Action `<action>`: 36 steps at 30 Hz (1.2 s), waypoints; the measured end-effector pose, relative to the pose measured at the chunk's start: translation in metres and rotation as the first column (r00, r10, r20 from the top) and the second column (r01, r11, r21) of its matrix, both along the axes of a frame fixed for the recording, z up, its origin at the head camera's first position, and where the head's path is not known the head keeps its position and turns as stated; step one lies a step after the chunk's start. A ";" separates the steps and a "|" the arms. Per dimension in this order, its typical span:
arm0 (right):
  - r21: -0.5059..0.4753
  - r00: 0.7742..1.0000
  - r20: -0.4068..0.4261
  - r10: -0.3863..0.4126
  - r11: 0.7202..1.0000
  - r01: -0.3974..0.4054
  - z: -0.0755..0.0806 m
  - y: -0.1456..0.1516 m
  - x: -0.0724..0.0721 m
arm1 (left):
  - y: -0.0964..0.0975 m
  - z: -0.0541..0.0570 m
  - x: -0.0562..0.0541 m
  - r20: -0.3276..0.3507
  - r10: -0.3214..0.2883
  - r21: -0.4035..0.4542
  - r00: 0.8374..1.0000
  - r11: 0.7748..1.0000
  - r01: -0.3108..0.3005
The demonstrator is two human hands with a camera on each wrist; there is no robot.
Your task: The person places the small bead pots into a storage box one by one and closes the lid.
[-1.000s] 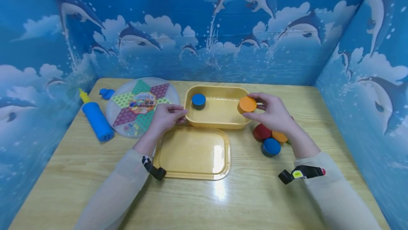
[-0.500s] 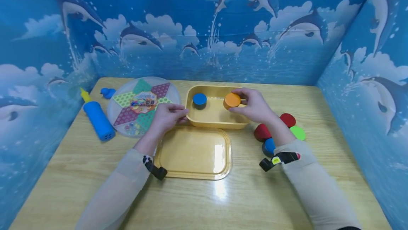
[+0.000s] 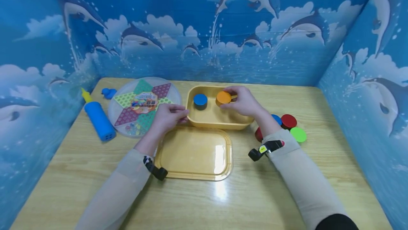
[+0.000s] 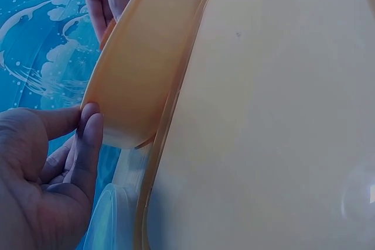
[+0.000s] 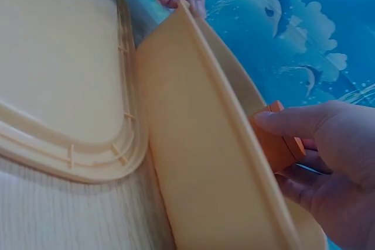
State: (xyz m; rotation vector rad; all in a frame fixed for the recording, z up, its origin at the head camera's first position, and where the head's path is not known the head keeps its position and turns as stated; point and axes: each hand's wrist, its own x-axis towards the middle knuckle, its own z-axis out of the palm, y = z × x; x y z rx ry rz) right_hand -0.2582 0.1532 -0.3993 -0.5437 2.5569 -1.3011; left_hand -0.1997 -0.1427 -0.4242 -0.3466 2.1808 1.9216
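Note:
In the head view my left hand pinches the left rim of a yellow plastic box between thumb and fingers. My right hand reaches over the box's right side, gripping a short orange cylinder by its side. That cylinder is inside the box, right of a short blue cylinder. In the right wrist view the near wall of the box partly hides the orange cylinder. A yellow lid lies flat in front of the box.
Red, green and blue cylinders are grouped on the right, partly behind the right forearm. On the left lie a round star-patterned game board, a blue pump with a yellow nozzle, and a small blue toy. Dolphin-print walls enclose the table.
My right hand has carried the orange cylinder left from the box's right rim, to beside the blue cylinder. My left hand keeps its hold on the rim.

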 end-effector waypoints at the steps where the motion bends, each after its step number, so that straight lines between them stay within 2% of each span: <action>1: 0.009 1.000 0.003 0.008 1.000 -0.008 -0.002 -0.002 -0.003 | 0.000 0.000 0.000 -0.001 -0.001 0.002 1.000 1.000 0.001; 7: 0.058 1.000 0.011 0.023 0.998 -0.024 -0.011 -0.019 -0.013 | -0.001 -0.002 0.000 -0.002 -0.003 0.010 1.000 1.000 0.003; 14: 0.046 0.999 0.024 0.028 0.999 -0.029 -0.019 -0.031 -0.019 | -0.003 -0.003 -0.001 -0.004 -0.007 -0.014 1.000 1.000 0.007; 24: 0.018 0.999 0.038 0.025 1.000 -0.026 -0.027 -0.038 -0.020 | -0.003 -0.004 -0.001 -0.010 -0.007 0.008 1.000 1.000 0.007; 31: -0.039 0.997 0.067 0.043 0.998 -0.041 -0.021 -0.030 -0.014 | -0.002 -0.003 -0.001 0.006 -0.004 0.000 1.000 1.000 0.004; 36: -0.001 0.997 0.054 0.050 0.999 -0.050 -0.007 -0.013 -0.005 | -0.003 0.000 -0.001 0.006 0.004 -0.019 1.000 1.000 -0.004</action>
